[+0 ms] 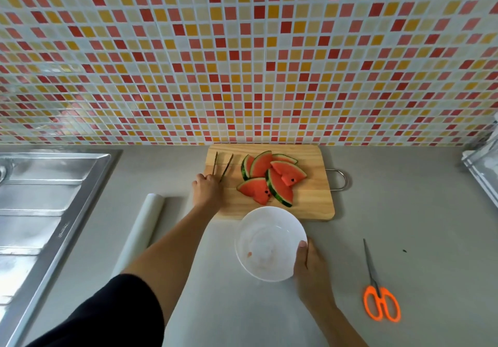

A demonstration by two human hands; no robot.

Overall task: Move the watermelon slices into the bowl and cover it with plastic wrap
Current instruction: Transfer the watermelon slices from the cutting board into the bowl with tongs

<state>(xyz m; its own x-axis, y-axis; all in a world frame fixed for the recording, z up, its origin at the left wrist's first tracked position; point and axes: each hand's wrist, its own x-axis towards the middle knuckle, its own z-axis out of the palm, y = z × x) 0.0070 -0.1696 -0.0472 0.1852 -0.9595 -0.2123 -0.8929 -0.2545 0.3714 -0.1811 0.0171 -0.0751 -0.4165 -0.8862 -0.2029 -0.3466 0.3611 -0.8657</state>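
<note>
Several watermelon slices lie piled on a wooden cutting board against the tiled wall. A white bowl with nothing in it stands on the counter just in front of the board. My right hand grips the bowl's right rim, thumb over the edge. My left hand rests on the board's left part, closed around the near end of metal tongs whose two arms point toward the wall. A roll of plastic wrap lies on the counter left of my left forearm.
A steel sink and drainboard fill the left side. Orange-handled scissors lie on the counter to the right of the bowl. A pale container stands at the far right edge. The board has a metal handle on its right.
</note>
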